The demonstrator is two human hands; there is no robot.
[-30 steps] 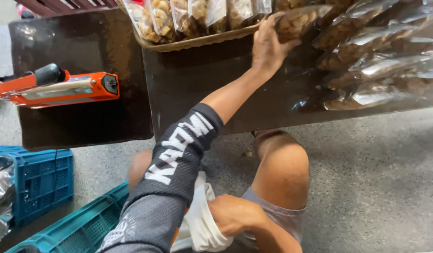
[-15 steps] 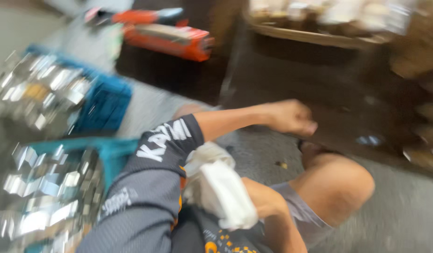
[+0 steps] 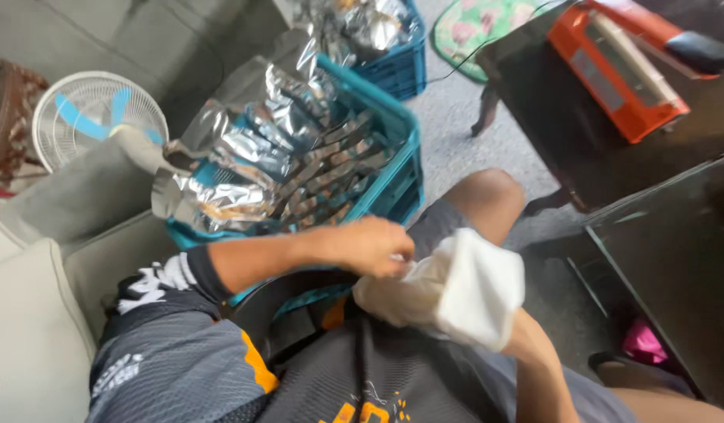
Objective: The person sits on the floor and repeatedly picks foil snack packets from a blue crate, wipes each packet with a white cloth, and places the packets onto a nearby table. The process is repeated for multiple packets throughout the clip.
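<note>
My left hand (image 3: 368, 246) reaches across my lap with its fingers closed, pinching the edge of a white cloth (image 3: 476, 288). The cloth is wrapped over my right hand (image 3: 393, 301), which is mostly hidden under it; only my right forearm shows, coming up from the lower right. Both hands meet above my grey and orange shirt, just in front of a teal crate (image 3: 397, 184).
The teal crate is packed with silver foil pouches (image 3: 252, 157). A blue crate (image 3: 397, 63) with more pouches stands behind it. An orange sealing machine (image 3: 620, 70) lies on a dark table, a white fan (image 3: 88, 110) at left, a dark glass table (image 3: 675, 266) at right.
My left hand has come back from the tray of packets on the table to my lap and now grips the white cloth. My view has swung left, toward the crates.
</note>
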